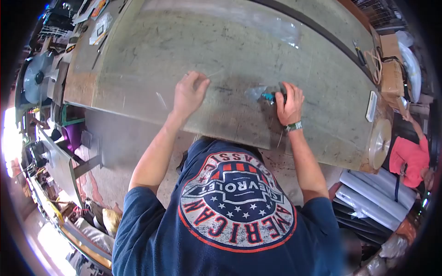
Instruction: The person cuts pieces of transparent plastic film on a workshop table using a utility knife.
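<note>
Over the worn grey-green table [161,46], left of centre, my left hand [189,94] is raised with thumb and fingers pinched together. A faint pale line runs near its fingertips; what the pinch holds is too small to make out. My right hand [290,105], with a patterned band at its wrist, curls its thumb and fingers around a small teal and black object [268,96]. The hand partly hides this object. Beside it, a crumpled piece of clear plastic [254,93] lies on the tabletop.
Clear film [287,33] lies farther back on the table. Pliers [359,53] and a white bar [371,106] are at the right, near a tape roll [380,143]. Wrapped rolls [375,193] stand below. A person in pink [409,161] is at the far right. A fan [38,77] stands left.
</note>
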A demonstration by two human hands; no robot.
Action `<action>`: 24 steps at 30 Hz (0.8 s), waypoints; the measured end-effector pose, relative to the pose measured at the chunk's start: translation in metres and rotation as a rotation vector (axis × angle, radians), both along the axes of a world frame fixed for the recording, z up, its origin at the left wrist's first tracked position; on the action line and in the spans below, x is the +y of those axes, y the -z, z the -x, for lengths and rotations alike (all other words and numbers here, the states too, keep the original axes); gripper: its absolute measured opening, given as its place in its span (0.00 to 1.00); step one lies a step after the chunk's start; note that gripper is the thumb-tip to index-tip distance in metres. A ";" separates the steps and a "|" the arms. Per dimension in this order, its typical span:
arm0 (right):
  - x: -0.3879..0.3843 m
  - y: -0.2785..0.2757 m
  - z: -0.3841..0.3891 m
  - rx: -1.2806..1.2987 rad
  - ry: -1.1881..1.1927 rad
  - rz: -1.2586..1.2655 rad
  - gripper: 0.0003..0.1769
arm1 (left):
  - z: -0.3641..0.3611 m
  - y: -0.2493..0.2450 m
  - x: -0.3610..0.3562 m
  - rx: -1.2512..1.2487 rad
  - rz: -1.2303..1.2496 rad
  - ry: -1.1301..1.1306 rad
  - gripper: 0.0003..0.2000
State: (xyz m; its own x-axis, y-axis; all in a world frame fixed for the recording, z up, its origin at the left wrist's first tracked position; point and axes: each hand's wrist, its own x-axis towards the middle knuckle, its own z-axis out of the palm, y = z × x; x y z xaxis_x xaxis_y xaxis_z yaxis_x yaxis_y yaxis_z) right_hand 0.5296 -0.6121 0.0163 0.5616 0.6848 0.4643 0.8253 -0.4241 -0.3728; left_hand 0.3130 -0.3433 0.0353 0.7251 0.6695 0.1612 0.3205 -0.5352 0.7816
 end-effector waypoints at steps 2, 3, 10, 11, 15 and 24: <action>0.030 -0.031 0.020 0.254 -0.055 -0.111 0.25 | -0.012 -0.013 -0.006 -0.061 0.175 0.053 0.09; 0.046 -0.026 0.027 0.572 -0.071 -0.177 0.27 | -0.021 -0.018 -0.009 -0.091 0.259 0.084 0.10; 0.158 -0.060 0.048 1.468 0.014 -0.348 0.12 | -0.051 -0.052 0.033 0.025 0.528 0.297 0.23; 0.163 -0.060 0.044 1.458 0.033 -0.330 0.11 | -0.046 -0.048 0.046 0.066 0.587 0.339 0.23; 0.169 -0.062 0.000 1.364 0.109 -0.351 0.09 | -0.021 -0.053 0.117 0.359 0.917 0.465 0.18; 0.115 -0.047 -0.173 0.961 0.510 -0.538 0.11 | -0.009 -0.054 0.332 0.528 0.691 0.336 0.08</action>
State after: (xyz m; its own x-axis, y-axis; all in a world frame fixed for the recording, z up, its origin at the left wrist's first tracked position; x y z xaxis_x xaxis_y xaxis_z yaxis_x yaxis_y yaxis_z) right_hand 0.7030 -0.4972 0.0630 0.9823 0.1320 -0.1331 -0.1016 -0.2222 -0.9697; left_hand 0.3218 -0.0113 0.0892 0.7636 0.2359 -0.6010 0.6382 -0.1349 0.7580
